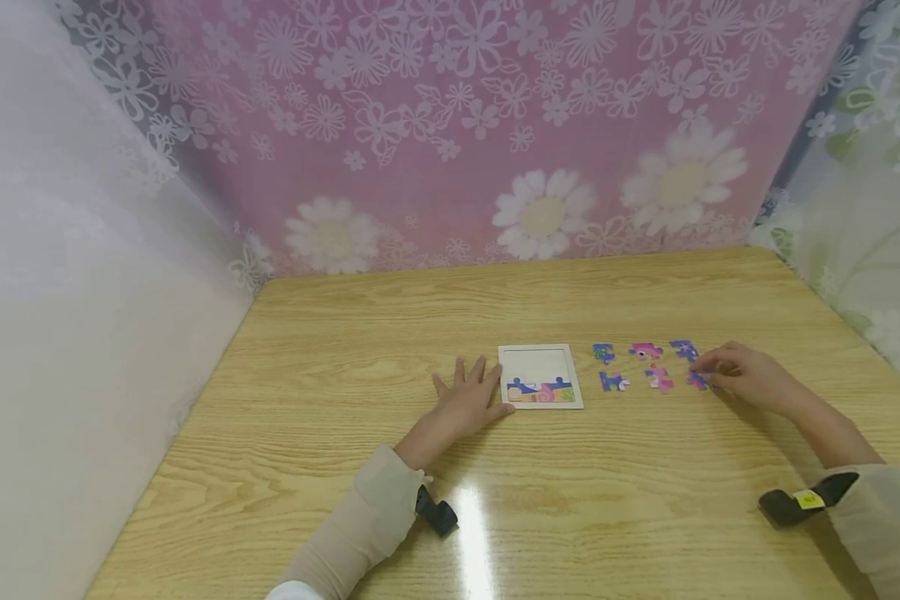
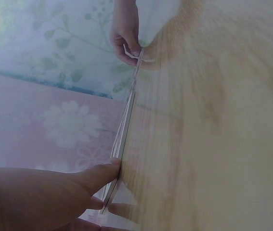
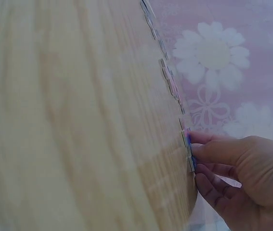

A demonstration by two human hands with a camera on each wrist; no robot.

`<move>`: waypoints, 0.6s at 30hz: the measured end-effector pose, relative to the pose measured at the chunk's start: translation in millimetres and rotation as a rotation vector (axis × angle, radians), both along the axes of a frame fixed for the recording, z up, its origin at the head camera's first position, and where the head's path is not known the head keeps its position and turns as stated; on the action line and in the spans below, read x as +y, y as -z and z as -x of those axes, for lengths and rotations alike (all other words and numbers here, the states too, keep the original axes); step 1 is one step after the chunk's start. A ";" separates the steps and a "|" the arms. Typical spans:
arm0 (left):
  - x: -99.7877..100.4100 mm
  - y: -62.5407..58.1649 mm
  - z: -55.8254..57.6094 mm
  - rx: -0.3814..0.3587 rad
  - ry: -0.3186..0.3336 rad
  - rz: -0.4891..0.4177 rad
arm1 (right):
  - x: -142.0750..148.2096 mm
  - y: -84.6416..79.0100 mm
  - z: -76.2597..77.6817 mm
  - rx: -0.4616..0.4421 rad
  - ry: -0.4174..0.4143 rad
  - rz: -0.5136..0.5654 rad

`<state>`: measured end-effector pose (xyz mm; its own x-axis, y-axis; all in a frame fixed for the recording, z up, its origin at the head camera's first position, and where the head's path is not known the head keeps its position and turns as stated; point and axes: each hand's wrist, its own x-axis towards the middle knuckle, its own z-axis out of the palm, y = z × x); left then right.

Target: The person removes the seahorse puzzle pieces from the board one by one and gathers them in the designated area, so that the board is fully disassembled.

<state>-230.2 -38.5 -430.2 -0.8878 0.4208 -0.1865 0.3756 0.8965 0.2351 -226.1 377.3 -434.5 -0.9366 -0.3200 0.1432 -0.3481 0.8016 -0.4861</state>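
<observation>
A white puzzle frame (image 1: 576,392) lies on the wooden table, its bottom row filled with joined jigsaw pieces (image 1: 542,392). My left hand (image 1: 462,408) rests at the frame's left side with fingers spread; the thumb (image 2: 100,174) touches its edge in the left wrist view. Over to the right, my right hand (image 1: 750,379) pinches a purple-blue jigsaw piece (image 1: 697,380) between thumb and fingers. That piece (image 3: 189,149) shows edge-on in the right wrist view, partly covered by the fingers.
Several loose jigsaw pieces lie in two rows between the frame and my right hand, among them a pink one with an eye (image 1: 647,351) and a blue one (image 1: 685,349). A flowered pink curtain (image 1: 435,167) hangs behind the table (image 1: 345,350), with pale cloth at both sides.
</observation>
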 end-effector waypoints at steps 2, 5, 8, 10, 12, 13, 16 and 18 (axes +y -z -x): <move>-0.1 0.7 0.1 0.004 0.005 -0.002 | -0.6 -0.1 0.0 -0.002 -0.001 0.000; -0.6 1.5 0.5 0.007 0.009 0.000 | -1.2 -0.1 0.1 -0.001 -0.001 -0.007; -1.0 1.5 0.8 0.007 0.009 -0.002 | -1.9 -0.6 0.4 -0.012 0.004 -0.008; -1.1 0.8 0.6 0.007 0.008 0.001 | -2.3 -1.1 0.7 -0.022 0.004 -0.005; -1.0 0.4 0.2 0.010 0.006 0.002 | -2.3 -1.5 1.0 -0.021 0.001 -0.001; -1.0 0.1 0.0 0.010 0.007 0.005 | -2.0 -1.6 1.2 -0.025 0.001 0.007; -1.0 0.1 -0.4 0.011 0.007 0.006 | 0.2 -2.7 1.0 -0.033 -0.006 0.025; -0.9 0.3 -0.5 0.008 0.008 0.004 | 1.8 -4.0 0.4 -0.043 0.000 0.039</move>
